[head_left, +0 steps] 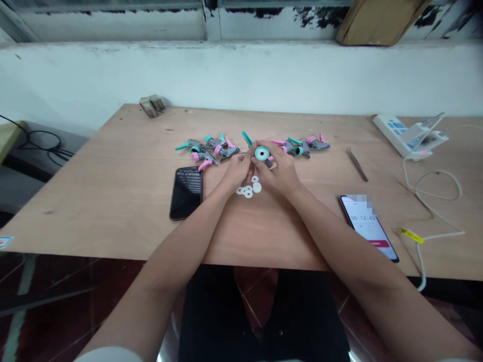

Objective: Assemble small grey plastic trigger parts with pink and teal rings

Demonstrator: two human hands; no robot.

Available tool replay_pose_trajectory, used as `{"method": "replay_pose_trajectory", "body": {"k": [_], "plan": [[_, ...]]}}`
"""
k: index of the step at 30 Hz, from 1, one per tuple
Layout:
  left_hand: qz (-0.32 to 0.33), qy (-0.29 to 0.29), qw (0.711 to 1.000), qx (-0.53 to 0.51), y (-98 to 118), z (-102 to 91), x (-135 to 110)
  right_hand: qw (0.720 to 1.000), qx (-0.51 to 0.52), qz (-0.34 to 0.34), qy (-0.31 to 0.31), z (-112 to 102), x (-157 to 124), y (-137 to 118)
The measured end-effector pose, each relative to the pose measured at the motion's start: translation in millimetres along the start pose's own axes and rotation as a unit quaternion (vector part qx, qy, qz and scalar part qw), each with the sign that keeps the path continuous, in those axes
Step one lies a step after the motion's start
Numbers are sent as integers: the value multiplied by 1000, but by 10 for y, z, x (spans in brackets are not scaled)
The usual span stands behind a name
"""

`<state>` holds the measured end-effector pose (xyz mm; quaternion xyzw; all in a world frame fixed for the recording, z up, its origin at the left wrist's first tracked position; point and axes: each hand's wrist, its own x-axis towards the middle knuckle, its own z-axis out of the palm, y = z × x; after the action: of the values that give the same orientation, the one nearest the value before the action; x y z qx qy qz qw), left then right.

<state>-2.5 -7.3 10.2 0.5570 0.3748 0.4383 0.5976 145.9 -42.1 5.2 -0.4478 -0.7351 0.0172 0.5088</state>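
Little white rings (pixel 248 191) on a wood table (pixel 113 211), just below the hands; left hand (pixel 237 172) curled up, can't tell if it holds anything; right hand (pixel 277 173) gripping a teal and gray spray top (pixel 263 155); more spray tops (pixel 207 152) lying behind.

My left hand (pixel 237 172) and right hand (pixel 277 173) are working in the gap between two heaps of plastic sprayer parts (pixel 207 150), with washers (pixel 248 190) crowding just below my fingers. A black phone (pixel 185 193) is blocking my left; tweezers (pixel 357 164) and a timer phone (pixel 368 226) are sitting well right, while the plywood table (pixel 113 211) is offering passage along its near edge.
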Motion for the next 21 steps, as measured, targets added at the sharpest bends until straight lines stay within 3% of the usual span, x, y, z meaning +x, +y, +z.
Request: {"method": "replay_pose_trajectory", "body": {"k": [4,8,10,12,15,21], "plan": [[14,54,998,-18,27,17,-5,983,-142,88,72,-209,89,132],[17,45,998,-30,10,30,14,915,-295,246,125,-525,153,493],[20,39,999,-28,0,31,25,881,-314,315,163,-620,117,692],[25,47,998,-29,3,29,32,868,-313,352,160,-650,51,842],[27,67,997,-34,23,24,40,873,-312,360,106,-618,-30,932],[1,96,994,-49,17,-7,87,926,-287,242,-37,-545,-54,917]]}}
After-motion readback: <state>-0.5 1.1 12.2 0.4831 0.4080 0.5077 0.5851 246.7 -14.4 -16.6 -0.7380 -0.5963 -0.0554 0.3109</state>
